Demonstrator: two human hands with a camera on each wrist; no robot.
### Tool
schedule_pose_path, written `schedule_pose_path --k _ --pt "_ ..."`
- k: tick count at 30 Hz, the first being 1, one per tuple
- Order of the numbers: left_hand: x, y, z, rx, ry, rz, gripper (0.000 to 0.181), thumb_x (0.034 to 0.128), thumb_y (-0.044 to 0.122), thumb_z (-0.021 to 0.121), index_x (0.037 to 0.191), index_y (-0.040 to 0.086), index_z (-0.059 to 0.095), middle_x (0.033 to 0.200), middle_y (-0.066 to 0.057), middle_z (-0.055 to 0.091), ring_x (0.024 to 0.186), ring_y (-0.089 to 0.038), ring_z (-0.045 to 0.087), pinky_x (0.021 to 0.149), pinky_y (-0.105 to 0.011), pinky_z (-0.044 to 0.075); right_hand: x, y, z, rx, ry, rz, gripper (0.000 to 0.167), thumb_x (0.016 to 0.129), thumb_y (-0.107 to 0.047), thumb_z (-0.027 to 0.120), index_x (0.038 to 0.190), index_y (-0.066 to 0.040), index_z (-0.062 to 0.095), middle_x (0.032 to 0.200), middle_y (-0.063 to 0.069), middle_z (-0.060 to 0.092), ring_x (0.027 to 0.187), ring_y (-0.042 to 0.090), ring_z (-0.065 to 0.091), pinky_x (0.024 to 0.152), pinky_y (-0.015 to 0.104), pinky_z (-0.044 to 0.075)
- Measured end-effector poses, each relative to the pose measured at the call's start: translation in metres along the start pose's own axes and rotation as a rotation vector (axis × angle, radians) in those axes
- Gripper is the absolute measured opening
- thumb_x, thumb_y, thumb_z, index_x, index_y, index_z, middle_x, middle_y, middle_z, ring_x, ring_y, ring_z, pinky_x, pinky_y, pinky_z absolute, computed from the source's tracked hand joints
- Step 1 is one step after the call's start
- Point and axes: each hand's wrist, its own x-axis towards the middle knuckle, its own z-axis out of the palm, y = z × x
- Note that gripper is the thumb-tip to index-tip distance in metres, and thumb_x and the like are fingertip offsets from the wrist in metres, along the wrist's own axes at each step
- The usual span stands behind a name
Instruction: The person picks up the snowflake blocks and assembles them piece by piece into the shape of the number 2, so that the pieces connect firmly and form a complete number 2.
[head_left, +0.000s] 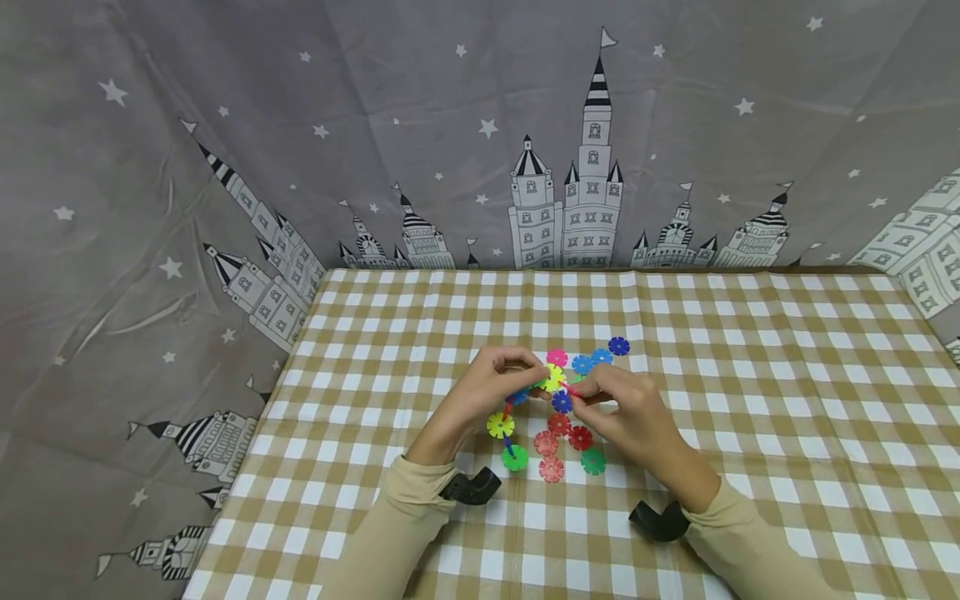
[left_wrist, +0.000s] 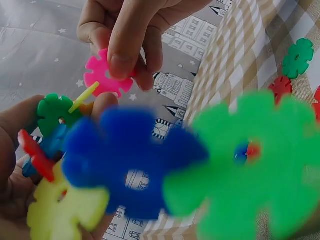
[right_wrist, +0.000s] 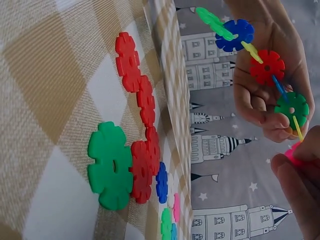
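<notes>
My left hand (head_left: 491,383) holds a chain of notched plastic discs linked edge to edge. Its free end hangs down past the wrist, with a light green disc (head_left: 514,458) last, then a blue disc (left_wrist: 135,162) and a yellow disc (head_left: 500,425). A red disc (right_wrist: 267,67), a lighter blue one and a green disc (right_wrist: 291,109) follow toward the fingers. Beyond them is another yellow disc (head_left: 554,377). Between thumb and fingers my right hand (head_left: 630,408) pinches a pink disc (left_wrist: 102,75), which meets that yellow disc's edge; how deep the slots engage cannot be told.
Loose discs lie on the checkered cloth (head_left: 750,400): several red discs (head_left: 558,425), a green disc (head_left: 593,461), light blue discs (head_left: 582,365), a dark blue disc (head_left: 618,346) and a pink disc (head_left: 557,357). A grey castle-print curtain (head_left: 420,100) hangs behind the table.
</notes>
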Motion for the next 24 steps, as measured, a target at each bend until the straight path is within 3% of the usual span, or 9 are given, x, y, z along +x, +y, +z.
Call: schedule_pose_path --k 5,9,12,14,16,19,22,24 --pt "0.002 0.001 0.001 0.044 -0.026 0.033 0.020 0.1005 0.013 0.067 0.100 -0.006 0.072 0.087 -0.005 0.076 0.080 -0.020 0.076 0.094 -0.061 0.057 -0.002 0.000 -0.001 -0.033 -0.009 -0.013 0.027 0.073 0.016 0.081 0.084 -0.005 0.069 0.076 0.001 0.070 0.070 0.014 0.073 0.070 0.015 0.059" --pt "0.004 0.000 0.002 0.043 -0.039 0.049 0.021 0.1008 0.012 0.066 0.100 -0.008 0.071 0.088 -0.005 0.075 0.078 -0.016 0.075 0.094 -0.060 0.058 -0.002 0.001 -0.001 -0.041 -0.004 -0.005 0.030 0.071 0.017 0.083 0.086 -0.004 0.069 0.078 0.001 0.071 0.072 0.015 0.074 0.069 0.016 0.060" --pt "0.004 0.000 0.001 0.022 -0.006 0.041 0.021 0.1005 0.013 0.067 0.100 -0.007 0.072 0.087 -0.004 0.076 0.078 -0.016 0.076 0.092 -0.055 0.060 -0.002 0.001 -0.002 -0.017 0.002 0.058 0.031 0.072 0.015 0.085 0.092 -0.004 0.070 0.085 0.003 0.074 0.076 0.017 0.075 0.068 0.021 0.062" --pt "0.004 -0.001 0.001 0.018 0.036 0.049 0.021 0.0999 0.015 0.068 0.101 -0.006 0.074 0.086 -0.004 0.077 0.078 -0.016 0.076 0.088 -0.047 0.063 0.000 0.002 -0.004 -0.005 -0.024 0.146 0.032 0.075 0.008 0.087 0.098 -0.005 0.070 0.091 0.006 0.074 0.079 0.018 0.075 0.066 0.022 0.062" --pt "0.003 0.000 0.001 0.017 0.078 0.062 0.021 0.0994 0.016 0.069 0.101 -0.004 0.075 0.087 -0.003 0.078 0.080 -0.016 0.076 0.084 -0.038 0.063 0.001 0.004 -0.007 -0.021 -0.112 0.261 0.030 0.078 -0.001 0.088 0.102 -0.006 0.070 0.094 0.007 0.074 0.079 0.016 0.074 0.066 0.021 0.061" --pt "0.003 -0.002 0.001 0.007 0.118 0.074 0.020 0.0994 0.016 0.069 0.100 -0.003 0.076 0.086 -0.002 0.078 0.081 -0.016 0.075 0.076 -0.029 0.059 0.002 0.013 -0.012 -0.070 -0.350 0.415 0.029 0.081 -0.016 0.090 0.101 -0.009 0.070 0.090 0.003 0.071 0.071 0.008 0.066 0.062 0.019 0.056" --pt "0.003 -0.004 0.000 -0.025 0.120 0.075 0.020 0.1001 0.015 0.068 0.099 -0.002 0.076 0.084 0.000 0.078 0.081 -0.016 0.075 0.073 -0.026 0.058 -0.001 0.021 -0.012 -0.100 -0.564 0.484 0.028 0.080 -0.027 0.090 0.094 -0.011 0.072 0.083 -0.002 0.067 0.069 0.005 0.056 0.062 0.021 0.050" --pt "0.004 -0.005 0.000 -0.038 0.116 0.074 0.019 0.1005 0.015 0.068 0.099 -0.002 0.076 0.083 0.000 0.078 0.081 -0.017 0.075 0.071 -0.025 0.057 -0.003 0.024 -0.010 -0.093 -0.623 0.487 0.028 0.080 -0.030 0.090 0.091 -0.012 0.072 0.081 -0.003 0.065 0.069 0.005 0.053 0.062 0.021 0.049"
